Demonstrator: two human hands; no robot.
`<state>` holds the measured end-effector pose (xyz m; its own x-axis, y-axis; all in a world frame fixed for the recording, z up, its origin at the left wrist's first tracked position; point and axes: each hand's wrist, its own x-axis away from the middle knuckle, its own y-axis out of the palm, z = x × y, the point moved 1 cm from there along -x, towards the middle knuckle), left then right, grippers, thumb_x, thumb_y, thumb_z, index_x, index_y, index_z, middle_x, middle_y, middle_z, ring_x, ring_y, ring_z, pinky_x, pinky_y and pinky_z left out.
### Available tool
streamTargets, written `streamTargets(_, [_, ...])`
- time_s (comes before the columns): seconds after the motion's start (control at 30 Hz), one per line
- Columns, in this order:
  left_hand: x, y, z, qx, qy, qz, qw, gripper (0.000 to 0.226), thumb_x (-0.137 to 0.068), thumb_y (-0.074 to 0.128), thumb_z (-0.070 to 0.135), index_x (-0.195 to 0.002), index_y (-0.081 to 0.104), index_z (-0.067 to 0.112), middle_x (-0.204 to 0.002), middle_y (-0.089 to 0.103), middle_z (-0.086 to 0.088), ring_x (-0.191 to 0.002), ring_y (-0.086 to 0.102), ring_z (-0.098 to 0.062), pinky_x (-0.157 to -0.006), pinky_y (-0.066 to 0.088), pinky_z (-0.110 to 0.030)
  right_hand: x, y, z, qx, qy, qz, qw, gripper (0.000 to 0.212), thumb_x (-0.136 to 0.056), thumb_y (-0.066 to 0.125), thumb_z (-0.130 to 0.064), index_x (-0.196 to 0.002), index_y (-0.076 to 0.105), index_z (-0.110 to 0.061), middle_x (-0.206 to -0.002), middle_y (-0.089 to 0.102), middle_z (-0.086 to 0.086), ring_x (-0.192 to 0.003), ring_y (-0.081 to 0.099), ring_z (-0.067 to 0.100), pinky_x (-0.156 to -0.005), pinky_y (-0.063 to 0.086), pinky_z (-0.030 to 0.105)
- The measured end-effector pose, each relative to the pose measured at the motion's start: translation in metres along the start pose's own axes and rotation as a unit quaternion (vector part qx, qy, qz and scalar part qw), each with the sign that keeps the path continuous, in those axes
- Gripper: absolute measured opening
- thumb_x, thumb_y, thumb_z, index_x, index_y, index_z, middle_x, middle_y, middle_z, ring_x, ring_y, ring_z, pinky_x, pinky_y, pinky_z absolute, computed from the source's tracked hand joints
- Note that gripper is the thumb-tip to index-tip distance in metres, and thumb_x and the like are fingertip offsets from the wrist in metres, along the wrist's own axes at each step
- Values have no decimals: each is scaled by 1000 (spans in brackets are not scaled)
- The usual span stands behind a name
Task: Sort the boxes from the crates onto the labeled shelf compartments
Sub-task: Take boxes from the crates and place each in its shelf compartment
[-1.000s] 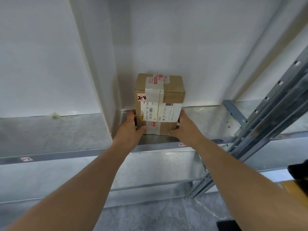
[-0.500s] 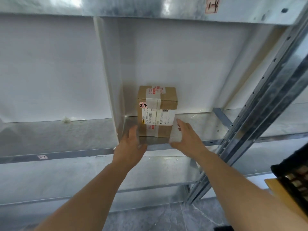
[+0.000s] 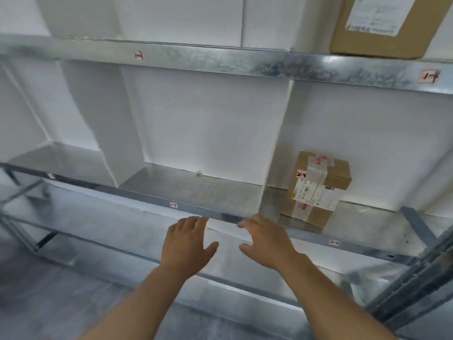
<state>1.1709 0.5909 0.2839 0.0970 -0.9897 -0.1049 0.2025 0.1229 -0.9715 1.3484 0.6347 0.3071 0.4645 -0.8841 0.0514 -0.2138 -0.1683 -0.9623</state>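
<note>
We have let go of the cardboard box [image 3: 316,190], which now stands alone in the compartment [image 3: 367,217] above the 2-4 label [image 3: 333,242]. Our left hand [image 3: 186,244] and right hand [image 3: 267,244] have pulled back, fingers spread, empty; this box looks sorted, so another is due

Both hands, left hand [image 3: 186,244] and right hand [image 3: 266,241], hover empty before the shelf [image 3: 220,62]; box [image 3: 316,190] stands inside

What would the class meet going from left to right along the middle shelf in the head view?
White divider → small edge label → second white divider → taped cardboard box → grey diagonal brace.
</note>
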Motion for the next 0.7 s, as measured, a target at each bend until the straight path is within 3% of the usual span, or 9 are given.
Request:
streamTargets(0.17, [15,-30,-74,-12,-75,47,996,68,-89,48,59,-145,32,24,-149,39,2,-137,36,-21,-112,28,-36,-46,1,-70,37,-82,-7,996,50,-90,55,-40,-138,42,-30,-135,43,-3,-121,47,19,-91,42,32])
streamTargets(0.33, [38,-62,-150,-32,-142,72,987,69,-90,44,60,-147,27,26,-151,35,4,-139,32,-20,-113,25,-36,-80,6,-154,55,-150,-13,987,55,-91,55,-41,-142,37,-31,-138,41,-4,-124,47,18,-92,42,30])
streamTargets(0.7, [124,-116,-334,-27,-279,91,956,69,-90,48,57,-145,29,21,-144,40,-1,-129,40,-22,-102,36,-35,-126,45,-368,68,-286,-36,955,54,-92,54,-40,-142,38,-30,-143,42,-4,-125,47,19,-95,43,33])
